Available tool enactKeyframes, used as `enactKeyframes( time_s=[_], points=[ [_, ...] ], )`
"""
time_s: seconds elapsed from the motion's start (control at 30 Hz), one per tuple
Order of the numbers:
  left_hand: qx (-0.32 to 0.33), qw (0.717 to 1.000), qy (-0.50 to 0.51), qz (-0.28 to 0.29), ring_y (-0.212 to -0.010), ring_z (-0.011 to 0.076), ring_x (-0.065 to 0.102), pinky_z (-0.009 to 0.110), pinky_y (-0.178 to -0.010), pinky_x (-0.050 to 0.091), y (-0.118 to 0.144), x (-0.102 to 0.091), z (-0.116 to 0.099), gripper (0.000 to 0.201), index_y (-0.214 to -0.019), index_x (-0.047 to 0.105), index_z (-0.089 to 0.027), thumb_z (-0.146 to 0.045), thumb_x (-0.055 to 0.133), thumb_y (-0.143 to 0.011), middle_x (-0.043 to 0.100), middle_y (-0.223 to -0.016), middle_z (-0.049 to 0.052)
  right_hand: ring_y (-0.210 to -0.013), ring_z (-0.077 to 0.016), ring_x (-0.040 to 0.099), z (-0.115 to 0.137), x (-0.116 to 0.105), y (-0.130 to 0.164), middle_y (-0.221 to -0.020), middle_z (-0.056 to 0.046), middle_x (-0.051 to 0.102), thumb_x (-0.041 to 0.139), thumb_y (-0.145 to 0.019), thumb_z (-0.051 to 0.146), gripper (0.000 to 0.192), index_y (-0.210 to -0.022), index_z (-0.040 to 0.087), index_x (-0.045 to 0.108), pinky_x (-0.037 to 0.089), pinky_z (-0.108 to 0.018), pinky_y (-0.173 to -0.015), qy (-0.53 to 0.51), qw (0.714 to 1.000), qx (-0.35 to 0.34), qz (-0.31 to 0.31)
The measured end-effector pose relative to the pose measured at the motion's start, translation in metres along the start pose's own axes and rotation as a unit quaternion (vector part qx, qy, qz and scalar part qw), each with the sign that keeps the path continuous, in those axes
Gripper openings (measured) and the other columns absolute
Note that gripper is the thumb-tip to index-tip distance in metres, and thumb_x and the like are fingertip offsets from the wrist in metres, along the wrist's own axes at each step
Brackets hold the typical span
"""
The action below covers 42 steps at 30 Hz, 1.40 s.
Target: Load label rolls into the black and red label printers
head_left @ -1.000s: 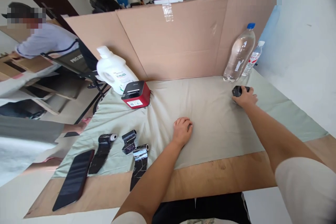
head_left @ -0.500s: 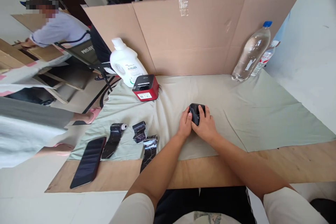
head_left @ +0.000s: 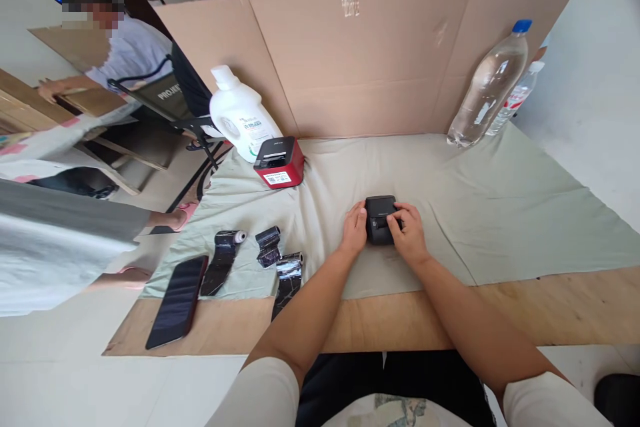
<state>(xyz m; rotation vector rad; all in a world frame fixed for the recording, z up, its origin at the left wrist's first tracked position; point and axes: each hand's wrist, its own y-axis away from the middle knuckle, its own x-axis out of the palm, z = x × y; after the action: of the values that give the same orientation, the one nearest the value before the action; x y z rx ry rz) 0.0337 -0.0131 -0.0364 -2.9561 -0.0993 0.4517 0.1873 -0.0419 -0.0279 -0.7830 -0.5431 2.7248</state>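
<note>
A small black portable printer [head_left: 381, 209] lies on the cloth in front of me, its lid looking closed. My left hand [head_left: 355, 228] holds its left side, with the fingers lying along the edge. On the other side, my right hand [head_left: 408, 230] grips the right edge, the thumb tip on the front part of the top. Part of the right edge is hidden under those fingers. To the left lie three partly unrolled black rolls: one with a pale core [head_left: 223, 257], a short one [head_left: 269, 246] and a shiny one [head_left: 290, 273].
A red and black receipt printer [head_left: 283, 163] stands by a white detergent bottle [head_left: 245, 113]. A dark tablet [head_left: 176, 303] lies at the front left. Cardboard [head_left: 370, 67] closes off the back. A large water bottle [head_left: 493, 90] and a smaller bottle [head_left: 517, 97] lean at the right.
My right hand has moved from across the printer's top to its right edge, uncovering the top. The printer's lid, raised or tilted before, now looks flat. My view has shifted slightly.
</note>
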Motion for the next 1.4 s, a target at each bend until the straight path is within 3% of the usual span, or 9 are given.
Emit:
enactKeyframes(
  time_s=[0.13, 0.27, 0.37, 0.5, 0.57, 0.7, 1.03, 1.2, 1.4],
  points=[
    [-0.039, 0.998, 0.058, 0.006, -0.126, 0.0241, 0.056, 0.039, -0.105, 0.047, -0.003, 0.0, 0.001, 0.042, -0.124, 0.066, -0.018, -0.042, 0.046, -0.096, 0.06, -0.138, 0.011, -0.122, -0.0289, 0.054, -0.022, 0.01, -0.008, -0.133, -0.018, 0.054, 0.055, -0.082, 0.043, 0.051, -0.127, 0.018, 0.051, 0.049, -0.052, -0.102, -0.07, 0.993, 0.099, -0.002],
    [-0.105, 0.99, 0.095, 0.028, -0.089, 0.0171, 0.067, 0.03, -0.078, 0.055, -0.004, -0.002, -0.003, 0.041, -0.13, 0.061, -0.018, -0.031, 0.052, -0.092, 0.068, -0.122, 0.01, -0.143, -0.0283, 0.037, -0.03, 0.014, -0.007, -0.154, -0.016, 0.039, 0.046, -0.085, 0.037, 0.067, -0.148, 0.018, 0.033, 0.027, -0.055, -0.12, -0.088, 0.989, 0.071, 0.092],
    [-0.169, 0.974, 0.143, 0.055, -0.053, 0.0062, 0.055, 0.022, -0.054, 0.047, -0.006, -0.007, -0.01, 0.047, -0.134, 0.055, -0.017, -0.019, 0.053, -0.087, 0.07, -0.113, 0.009, -0.147, -0.028, 0.032, -0.029, 0.013, -0.006, -0.159, -0.015, 0.034, 0.045, -0.086, 0.038, 0.071, -0.151, 0.016, 0.028, 0.021, -0.056, -0.123, -0.1, 0.984, 0.076, 0.123],
    [-0.199, 0.955, 0.198, 0.093, -0.042, -0.0018, 0.04, 0.018, -0.037, 0.028, -0.011, -0.017, -0.019, 0.058, -0.137, 0.05, -0.023, -0.01, 0.053, -0.081, 0.048, -0.149, 0.011, -0.148, -0.0287, 0.031, -0.028, 0.012, -0.006, -0.159, -0.016, 0.033, 0.045, -0.086, 0.038, 0.073, -0.152, 0.015, 0.027, 0.019, -0.056, -0.123, -0.107, 0.982, 0.086, 0.13],
    [-0.211, 0.948, 0.206, 0.116, -0.043, -0.0027, 0.039, 0.017, -0.035, 0.024, -0.014, -0.021, -0.021, 0.06, -0.138, 0.05, -0.025, -0.01, 0.055, -0.08, 0.038, -0.157, 0.011, -0.147, -0.0285, 0.032, -0.029, 0.013, -0.006, -0.159, -0.015, 0.034, 0.045, -0.086, 0.038, 0.072, -0.153, 0.016, 0.027, 0.019, -0.057, -0.123, -0.102, 0.983, 0.08, 0.127],
    [-0.23, 0.94, 0.213, 0.137, -0.043, -0.0036, 0.039, 0.015, -0.033, 0.023, -0.019, -0.024, -0.024, 0.062, -0.137, 0.054, -0.026, -0.008, 0.059, -0.077, 0.039, -0.157, 0.01, -0.146, -0.0287, 0.033, -0.03, 0.016, -0.006, -0.158, -0.016, 0.034, 0.044, -0.087, 0.037, 0.071, -0.153, 0.016, 0.027, 0.019, -0.058, -0.123, -0.087, 0.987, 0.065, 0.119],
    [-0.271, 0.931, 0.217, 0.112, -0.043, -0.0037, 0.041, 0.014, -0.033, 0.025, -0.023, -0.02, -0.027, 0.07, -0.138, 0.051, -0.029, -0.001, 0.058, -0.075, 0.038, -0.158, 0.011, -0.144, -0.0296, 0.037, -0.024, 0.019, -0.004, -0.155, -0.018, 0.038, 0.049, -0.082, 0.036, 0.073, -0.149, 0.013, 0.031, 0.026, -0.056, -0.121, -0.102, 0.987, 0.105, 0.073],
    [-0.254, 0.942, 0.203, 0.087, -0.043, -0.0027, 0.044, 0.014, -0.034, 0.029, -0.019, -0.02, -0.026, 0.058, -0.128, 0.055, -0.022, -0.001, 0.054, -0.074, 0.046, -0.153, 0.012, -0.117, -0.029, 0.061, -0.02, 0.016, -0.006, -0.129, -0.018, 0.062, 0.057, -0.075, 0.037, 0.057, -0.128, 0.016, 0.052, 0.045, -0.052, -0.108, -0.172, 0.967, 0.185, 0.017],
    [-0.25, 0.949, 0.172, 0.082, -0.043, -0.0023, 0.045, 0.014, -0.035, 0.029, -0.019, -0.018, -0.023, 0.047, -0.118, 0.059, -0.022, -0.006, 0.059, -0.074, 0.056, -0.143, 0.009, -0.099, -0.0262, 0.068, -0.021, 0.009, -0.011, -0.108, -0.013, 0.071, 0.064, -0.073, 0.047, 0.044, -0.108, 0.019, 0.06, 0.053, -0.05, -0.096, -0.21, 0.955, 0.211, 0.0]
  ],
)
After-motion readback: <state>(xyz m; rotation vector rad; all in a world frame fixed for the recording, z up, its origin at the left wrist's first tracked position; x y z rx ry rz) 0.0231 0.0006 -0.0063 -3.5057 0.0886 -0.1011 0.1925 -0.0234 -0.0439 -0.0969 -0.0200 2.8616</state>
